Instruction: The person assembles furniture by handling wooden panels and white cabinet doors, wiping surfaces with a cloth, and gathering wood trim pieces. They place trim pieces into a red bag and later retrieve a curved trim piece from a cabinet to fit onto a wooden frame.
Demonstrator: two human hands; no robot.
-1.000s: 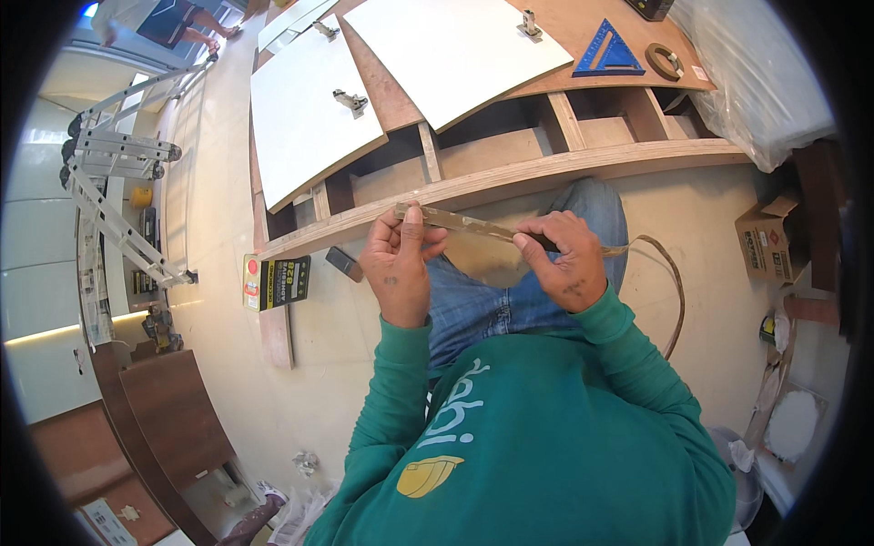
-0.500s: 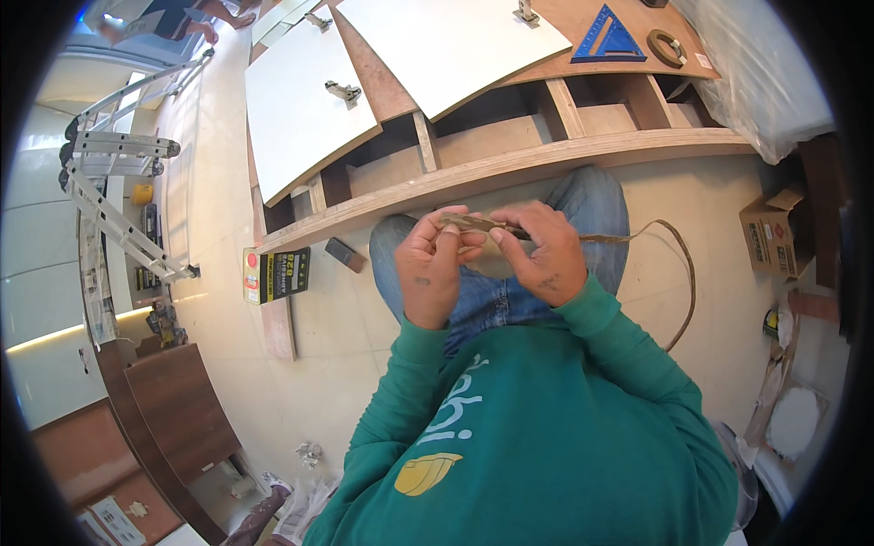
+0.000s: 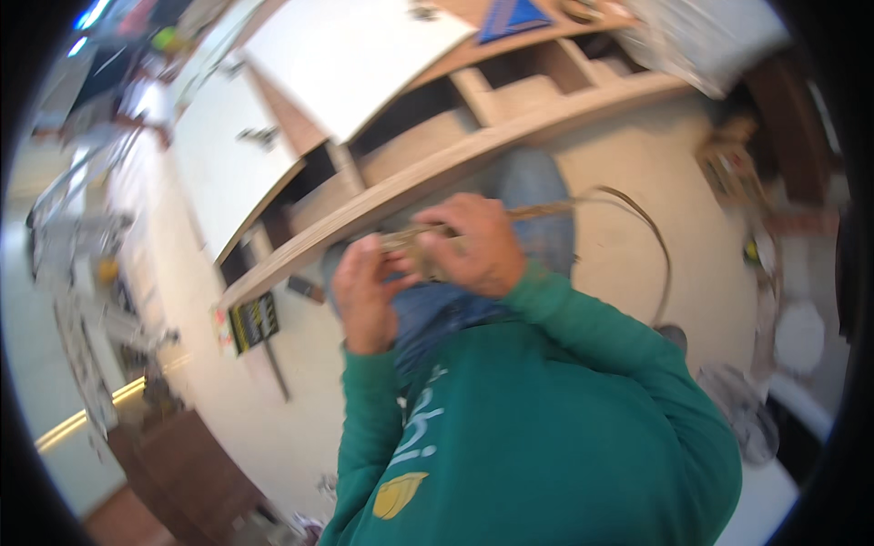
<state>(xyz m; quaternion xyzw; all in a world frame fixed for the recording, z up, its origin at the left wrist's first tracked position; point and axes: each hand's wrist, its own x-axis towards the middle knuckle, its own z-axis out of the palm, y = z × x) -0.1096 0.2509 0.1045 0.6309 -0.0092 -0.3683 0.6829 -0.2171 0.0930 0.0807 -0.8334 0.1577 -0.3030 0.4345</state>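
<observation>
Above my lap, my left hand [image 3: 369,296] and my right hand [image 3: 478,244] come close together. A thin, flat brown strip [image 3: 628,197] is pinched between the fingers of both hands, its near part bunched or folded there. From my right hand the strip runs out to the right and loops down toward the floor in one long curve. Motion blur smears the fingertips, and my fingers hide part of the strip. Just beyond my knees lies a long wooden frame [image 3: 510,136] with open compartments.
White panels [image 3: 364,50] with metal hinges lie on the frame, near a blue set square [image 3: 514,18]. A black and yellow can [image 3: 253,323] stands at left on the floor, beside a small dark block [image 3: 305,289]. Farther left is a ladder [image 3: 82,241]; at right, a cardboard box [image 3: 731,173].
My view has turned and shifted, so the scene sits farther left and is blurred. My hands remain together on the strip, and more of it shows gathered between them.
</observation>
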